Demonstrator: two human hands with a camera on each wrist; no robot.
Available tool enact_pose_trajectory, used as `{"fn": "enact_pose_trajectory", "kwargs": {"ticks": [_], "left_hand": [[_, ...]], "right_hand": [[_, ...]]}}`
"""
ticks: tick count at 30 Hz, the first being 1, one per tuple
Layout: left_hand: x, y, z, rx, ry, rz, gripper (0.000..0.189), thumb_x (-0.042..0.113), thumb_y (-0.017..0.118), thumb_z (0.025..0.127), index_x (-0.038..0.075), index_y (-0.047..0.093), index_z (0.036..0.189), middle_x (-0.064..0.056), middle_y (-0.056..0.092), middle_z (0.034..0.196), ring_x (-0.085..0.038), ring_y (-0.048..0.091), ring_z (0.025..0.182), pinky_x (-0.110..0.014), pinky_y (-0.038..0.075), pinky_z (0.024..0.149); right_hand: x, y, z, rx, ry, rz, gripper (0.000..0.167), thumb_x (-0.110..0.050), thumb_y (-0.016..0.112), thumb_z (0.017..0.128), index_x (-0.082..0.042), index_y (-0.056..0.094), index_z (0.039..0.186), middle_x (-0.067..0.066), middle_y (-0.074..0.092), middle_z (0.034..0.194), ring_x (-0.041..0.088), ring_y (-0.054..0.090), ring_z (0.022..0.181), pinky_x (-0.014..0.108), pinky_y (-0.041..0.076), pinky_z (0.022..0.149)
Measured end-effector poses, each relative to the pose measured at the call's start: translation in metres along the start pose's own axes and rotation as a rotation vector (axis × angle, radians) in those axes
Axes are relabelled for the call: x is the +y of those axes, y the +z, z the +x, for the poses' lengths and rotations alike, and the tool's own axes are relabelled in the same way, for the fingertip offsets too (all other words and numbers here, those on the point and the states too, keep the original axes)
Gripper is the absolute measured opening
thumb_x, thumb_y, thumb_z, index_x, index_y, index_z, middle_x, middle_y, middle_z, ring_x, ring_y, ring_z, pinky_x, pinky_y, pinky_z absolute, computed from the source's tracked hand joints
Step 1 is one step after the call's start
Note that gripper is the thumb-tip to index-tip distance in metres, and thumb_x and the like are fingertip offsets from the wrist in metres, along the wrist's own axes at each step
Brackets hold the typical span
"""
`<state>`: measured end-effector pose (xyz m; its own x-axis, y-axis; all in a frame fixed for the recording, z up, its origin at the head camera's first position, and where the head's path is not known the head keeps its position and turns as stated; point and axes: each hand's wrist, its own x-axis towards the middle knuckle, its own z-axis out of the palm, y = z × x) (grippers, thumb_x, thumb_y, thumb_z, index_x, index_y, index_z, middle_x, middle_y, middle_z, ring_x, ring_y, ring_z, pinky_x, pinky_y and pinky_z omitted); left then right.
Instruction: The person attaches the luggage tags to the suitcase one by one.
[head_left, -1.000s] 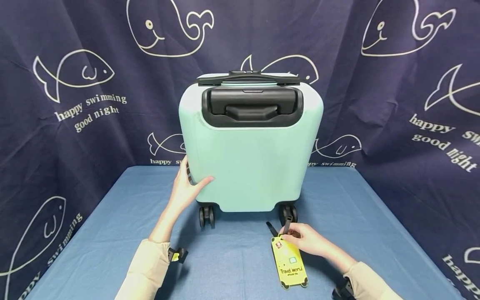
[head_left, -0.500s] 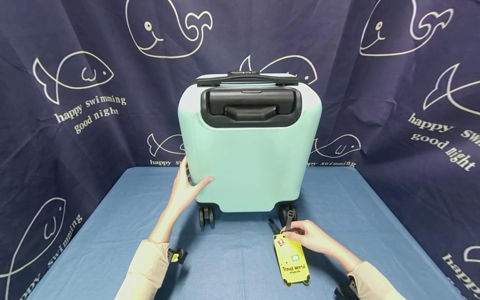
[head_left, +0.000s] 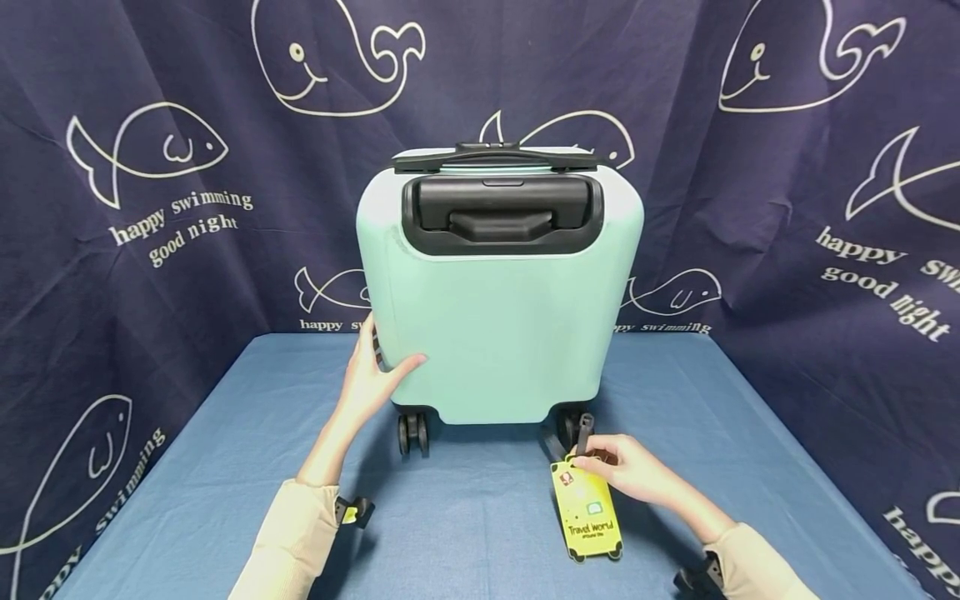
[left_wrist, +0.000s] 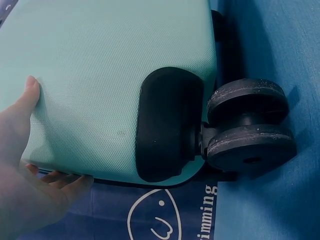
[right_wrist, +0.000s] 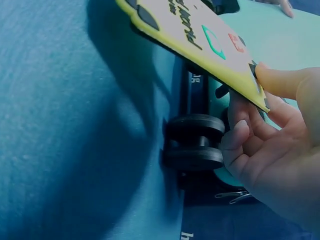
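A mint-green suitcase point(head_left: 495, 333) stands upright on its black wheels, its black pull handle point(head_left: 502, 212) pushed down. My left hand point(head_left: 367, 375) grips its lower left edge, thumb on the broad face and fingers round the side. The left wrist view shows that thumb and the fingertips close to a twin wheel point(left_wrist: 250, 125). My right hand point(head_left: 626, 471) pinches the top of a yellow luggage tag point(head_left: 587, 510) printed "Travel World". The tag's black strap point(head_left: 585, 429) sticks up from between the fingers, in front of the right wheel. In the right wrist view the tag point(right_wrist: 200, 50) slants above the cloth.
Blue cloth point(head_left: 465, 517) covers the table under the suitcase. Behind and at both sides hangs a navy curtain point(head_left: 150, 283) with white whales, fish and lettering. Zipper pulls point(right_wrist: 232, 196) show beside the suitcase in the right wrist view.
My right hand has moved slightly up and to the right, bringing the luggage tag closer to the suitcase's right wheel. The left hand and the suitcase hold still.
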<state>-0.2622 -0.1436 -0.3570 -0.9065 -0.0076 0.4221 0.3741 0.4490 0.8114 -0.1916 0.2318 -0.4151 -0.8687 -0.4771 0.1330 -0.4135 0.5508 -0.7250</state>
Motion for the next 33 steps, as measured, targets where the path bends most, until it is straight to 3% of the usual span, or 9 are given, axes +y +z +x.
{"fn": "enact_pose_trajectory", "kwargs": {"ticks": [9, 16, 33], "left_hand": [[-0.002, 0.001, 0.0, 0.002, 0.001, -0.005, 0.096, 0.046, 0.075, 0.075, 0.035, 0.013, 0.148, -0.006, 0.032, 0.147, -0.022, 0.036, 0.133, -0.046, 0.037, 0.106], [-0.002, 0.001, 0.0, 0.006, -0.001, -0.001, 0.097, 0.047, 0.075, 0.075, 0.034, 0.013, 0.149, -0.006, 0.03, 0.148, -0.022, 0.035, 0.133, -0.045, 0.037, 0.106], [-0.003, 0.001, 0.0, 0.01, -0.017, 0.005, 0.097, 0.049, 0.074, 0.075, 0.036, 0.012, 0.148, -0.005, 0.029, 0.149, -0.022, 0.035, 0.134, -0.043, 0.037, 0.106]], "right_hand": [[-0.012, -0.008, 0.0, 0.048, -0.027, -0.021, 0.014, -0.02, 0.063, 0.09, -0.018, 0.062, 0.076, -0.008, 0.059, 0.072, 0.0, 0.048, 0.063, 0.02, 0.043, 0.056], [-0.025, -0.017, -0.001, 0.121, -0.108, -0.041, 0.011, -0.015, 0.064, 0.089, -0.022, 0.065, 0.08, -0.009, 0.06, 0.074, 0.001, 0.051, 0.066, 0.022, 0.045, 0.058], [-0.05, -0.032, -0.004, 0.177, -0.2, 0.058, 0.016, -0.005, 0.062, 0.089, -0.012, 0.068, 0.101, -0.001, 0.068, 0.091, 0.007, 0.06, 0.077, 0.022, 0.048, 0.068]]}}
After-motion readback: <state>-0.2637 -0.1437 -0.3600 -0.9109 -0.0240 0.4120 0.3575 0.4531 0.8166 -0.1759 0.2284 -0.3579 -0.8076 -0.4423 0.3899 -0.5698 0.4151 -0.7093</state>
